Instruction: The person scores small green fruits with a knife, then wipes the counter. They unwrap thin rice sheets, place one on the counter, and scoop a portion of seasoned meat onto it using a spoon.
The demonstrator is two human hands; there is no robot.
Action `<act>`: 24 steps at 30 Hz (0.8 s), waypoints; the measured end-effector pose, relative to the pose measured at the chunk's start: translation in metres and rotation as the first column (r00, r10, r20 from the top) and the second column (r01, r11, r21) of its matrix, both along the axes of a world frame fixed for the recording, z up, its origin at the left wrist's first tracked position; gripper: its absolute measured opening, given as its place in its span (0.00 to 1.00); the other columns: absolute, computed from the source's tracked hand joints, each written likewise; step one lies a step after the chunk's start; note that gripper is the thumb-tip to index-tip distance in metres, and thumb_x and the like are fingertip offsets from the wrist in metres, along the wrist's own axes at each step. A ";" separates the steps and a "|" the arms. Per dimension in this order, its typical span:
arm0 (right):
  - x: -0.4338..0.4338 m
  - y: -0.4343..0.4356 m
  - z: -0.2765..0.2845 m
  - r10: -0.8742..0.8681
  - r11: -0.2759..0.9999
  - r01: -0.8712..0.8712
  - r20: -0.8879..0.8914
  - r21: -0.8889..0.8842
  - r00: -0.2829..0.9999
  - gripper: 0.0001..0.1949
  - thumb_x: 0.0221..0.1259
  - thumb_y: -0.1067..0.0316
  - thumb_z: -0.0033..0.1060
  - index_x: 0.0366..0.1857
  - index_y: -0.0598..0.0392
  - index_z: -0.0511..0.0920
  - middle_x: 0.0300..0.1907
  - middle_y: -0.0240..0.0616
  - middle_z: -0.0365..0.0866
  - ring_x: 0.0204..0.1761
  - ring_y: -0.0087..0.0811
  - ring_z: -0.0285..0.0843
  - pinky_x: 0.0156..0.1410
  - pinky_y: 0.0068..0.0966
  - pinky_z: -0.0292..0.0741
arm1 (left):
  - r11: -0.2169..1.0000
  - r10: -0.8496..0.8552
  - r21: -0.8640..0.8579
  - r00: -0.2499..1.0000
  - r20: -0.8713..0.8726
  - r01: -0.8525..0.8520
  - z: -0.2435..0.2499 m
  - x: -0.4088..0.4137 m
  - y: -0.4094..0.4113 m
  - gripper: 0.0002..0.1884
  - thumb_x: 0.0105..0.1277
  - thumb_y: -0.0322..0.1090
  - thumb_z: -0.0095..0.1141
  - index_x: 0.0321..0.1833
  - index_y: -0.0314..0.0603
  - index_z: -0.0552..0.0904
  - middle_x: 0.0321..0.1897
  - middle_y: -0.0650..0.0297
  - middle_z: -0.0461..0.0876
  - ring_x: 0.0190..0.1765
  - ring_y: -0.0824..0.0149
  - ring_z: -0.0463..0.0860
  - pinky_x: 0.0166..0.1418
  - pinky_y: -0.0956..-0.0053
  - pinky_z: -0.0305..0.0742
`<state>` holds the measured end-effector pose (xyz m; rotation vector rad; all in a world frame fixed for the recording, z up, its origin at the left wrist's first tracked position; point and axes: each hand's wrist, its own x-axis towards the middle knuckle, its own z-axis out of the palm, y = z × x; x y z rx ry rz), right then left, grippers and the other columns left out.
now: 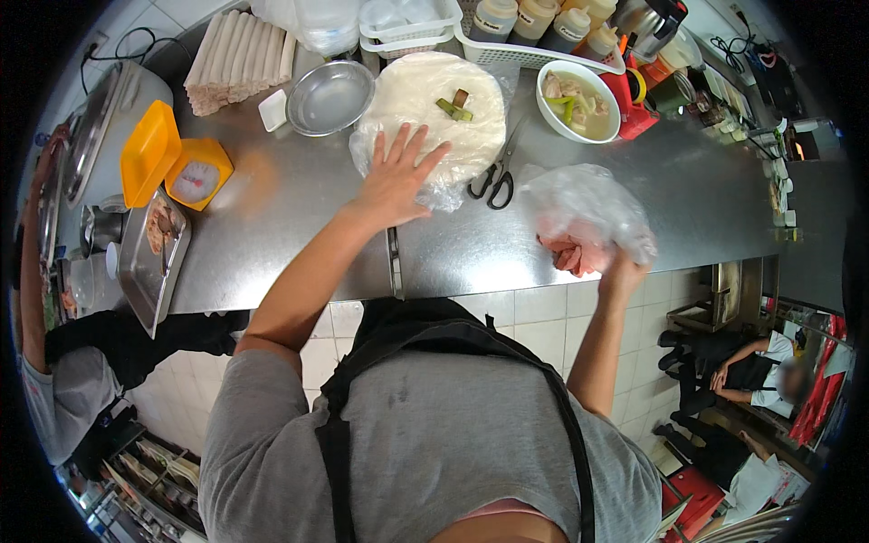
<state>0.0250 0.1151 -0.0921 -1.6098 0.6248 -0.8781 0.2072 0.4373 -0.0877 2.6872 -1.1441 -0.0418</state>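
My left hand [396, 183] rests with fingers spread on the near edge of a stack of round white wrappers [407, 91] in clear plastic film. Two small green and brown pieces [455, 108] lie on top of the stack. In my right hand [621, 273] is a clear plastic bag [590, 193], gripped by its near right end. A crumpled reddish-pink item [574, 254] shows at the bag's near side; I cannot tell whether it is cloth or meat. Scissors with black handles [499, 180] lie between the stack and the bag.
A white bowl of soup [545, 119] stands behind the bag, beside a basket of sauce bottles [516, 54]. Left are a metal bowl [329, 98], stacked pale rolls [234, 64], an orange scale [204, 180] and a steel tray [173, 254]. Other people are at both sides.
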 end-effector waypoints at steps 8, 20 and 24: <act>-0.019 0.029 -0.007 0.229 0.971 -0.222 -0.069 0.094 0.971 0.16 0.53 0.79 0.52 0.48 0.60 0.76 0.47 0.38 0.79 0.49 0.30 0.77 0.53 0.25 0.75 | 0.942 -0.115 0.288 0.974 -0.197 0.170 0.005 0.046 -0.034 0.53 0.45 0.45 0.73 0.77 0.66 0.55 0.79 0.57 0.46 0.78 0.41 0.42 0.75 0.34 0.44; 0.059 0.183 -0.043 0.670 0.219 -0.686 -0.405 -0.694 0.623 0.18 0.48 0.74 0.60 0.46 0.61 0.79 0.56 0.46 0.72 0.64 0.48 0.67 0.66 0.36 0.70 | 0.978 -0.166 -0.121 0.985 0.052 0.171 0.036 0.085 -0.045 0.25 0.57 0.21 0.48 0.60 0.42 0.77 0.55 0.50 0.81 0.46 0.48 0.85 0.51 0.60 0.80; 0.165 0.162 -0.061 0.015 0.046 -0.625 -0.625 -0.779 0.781 0.25 0.52 0.59 0.61 0.56 0.55 0.78 0.60 0.45 0.72 0.67 0.50 0.62 0.73 0.51 0.53 | 0.976 -0.096 -0.186 0.992 0.086 0.110 0.084 0.052 -0.043 0.27 0.56 0.20 0.49 0.62 0.45 0.76 0.60 0.53 0.77 0.55 0.49 0.81 0.58 0.60 0.77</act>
